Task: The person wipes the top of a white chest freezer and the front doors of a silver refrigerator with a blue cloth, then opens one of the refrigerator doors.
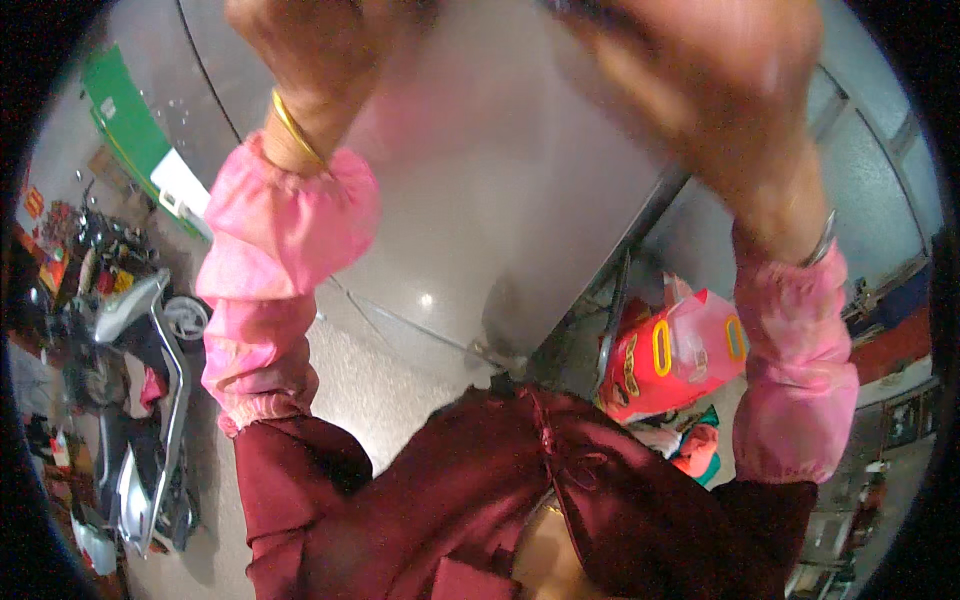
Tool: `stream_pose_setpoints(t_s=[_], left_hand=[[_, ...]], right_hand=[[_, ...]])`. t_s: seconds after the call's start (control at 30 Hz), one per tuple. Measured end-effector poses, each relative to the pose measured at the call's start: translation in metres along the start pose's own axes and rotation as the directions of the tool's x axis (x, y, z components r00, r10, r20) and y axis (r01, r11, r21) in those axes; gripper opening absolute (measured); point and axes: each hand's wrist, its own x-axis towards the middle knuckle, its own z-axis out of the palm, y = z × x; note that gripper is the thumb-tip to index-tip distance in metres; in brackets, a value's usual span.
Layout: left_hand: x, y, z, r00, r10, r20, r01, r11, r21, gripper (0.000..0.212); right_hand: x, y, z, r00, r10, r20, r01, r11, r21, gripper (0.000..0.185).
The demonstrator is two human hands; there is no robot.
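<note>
My left hand (pixel 322 45) is raised at the top edge, with a gold bangle (pixel 294 127) on its wrist. Its fingers run out of the picture. My right hand (pixel 712 82), large and motion-blurred, is raised at the upper right, wearing a silver-coloured bangle (pixel 823 238). Whether either hand holds anything is not shown. Pink elasticated sleeve covers, the left (pixel 289 232) and the right (pixel 795 367), are over my forearms. Between and beyond the hands spreads a smooth, shiny grey surface (pixel 465 217), nearest thing to both.
A scooter (pixel 142 405) stands at the left, near a green-and-white board (pixel 124 112). On the right is a red carry bag or carton (pixel 637 375) with yellow-rimmed handle slots, above coloured cloths (pixel 697 450). Pale speckled floor (pixel 352 375) shows below the grey surface.
</note>
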Motion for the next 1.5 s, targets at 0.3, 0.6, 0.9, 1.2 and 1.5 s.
stream_pose_setpoints(t_s=[0.3, 0.6, 0.9, 1.2, 1.5], left_hand=[[-0.152, 0.121, -0.086, 0.947, -0.251, 0.201, 0.276, 0.956, -0.102, 0.026], [-0.316, 0.203, -0.174, 0.331, -0.837, 0.436, 0.919, 0.391, 0.052, 0.041], [-0.328, 0.247, -0.204, 0.092, -0.696, 0.712, 0.802, 0.475, 0.361, 0.042], [-0.286, 0.299, -0.19, -0.151, -0.448, 0.881, 0.811, 0.454, 0.37, 0.016], [-0.128, 0.25, -0.105, 0.666, -0.342, 0.663, 0.563, 0.813, -0.147, 0.019]], right_hand=[[-0.071, -0.157, -0.003, 0.972, 0.087, 0.219, -0.199, 0.8, 0.566, 0.023], [-0.125, -0.288, 0.041, 0.91, 0.029, 0.414, -0.343, 0.615, 0.71, 0.022], [-0.179, -0.345, 0.028, 0.825, -0.044, 0.564, -0.46, 0.528, 0.714, 0.017], [-0.232, -0.312, -0.059, 0.499, 0.231, 0.835, -0.866, 0.096, 0.491, 0.028], [-0.173, -0.188, -0.089, 0.177, 0.741, 0.648, -0.821, -0.252, 0.513, 0.025]])
